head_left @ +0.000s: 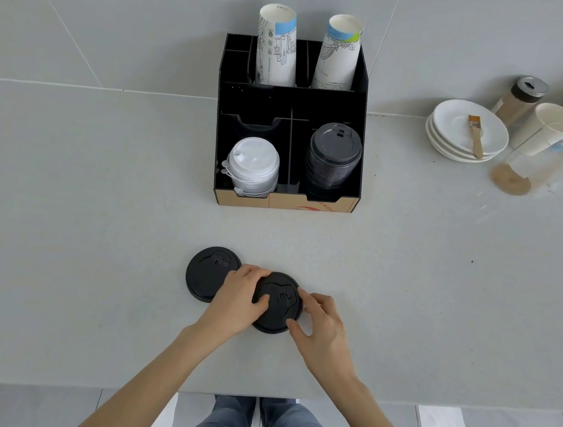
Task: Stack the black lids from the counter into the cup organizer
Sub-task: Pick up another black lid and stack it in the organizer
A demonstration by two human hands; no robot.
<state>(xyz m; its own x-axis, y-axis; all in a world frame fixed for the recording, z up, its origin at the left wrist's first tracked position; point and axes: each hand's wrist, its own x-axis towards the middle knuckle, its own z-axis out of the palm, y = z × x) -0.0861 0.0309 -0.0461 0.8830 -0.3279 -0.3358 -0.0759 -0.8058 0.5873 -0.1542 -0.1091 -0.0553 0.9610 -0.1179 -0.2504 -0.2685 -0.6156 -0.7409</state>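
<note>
Two black lids lie on the grey counter near its front edge. The right black lid [280, 304] is gripped from both sides: my left hand [239, 300] holds its left rim with the thumb on top, and my right hand [322, 324] pinches its right rim. The left black lid [207, 273] lies flat, partly hidden under my left hand. Against the wall stands the black cup organizer [292, 106]. Its front right compartment holds a tall stack of black lids [333, 158]; its front left one holds white lids [253, 167].
Two sleeves of paper cups [277, 46] stand in the organizer's back slots. At the right are stacked white saucers [466, 131] with a brush on top, a shaker jar [521, 98], more paper cups [549, 127] and a brown powder spill [511, 182]. The counter's front edge lies just below my wrists.
</note>
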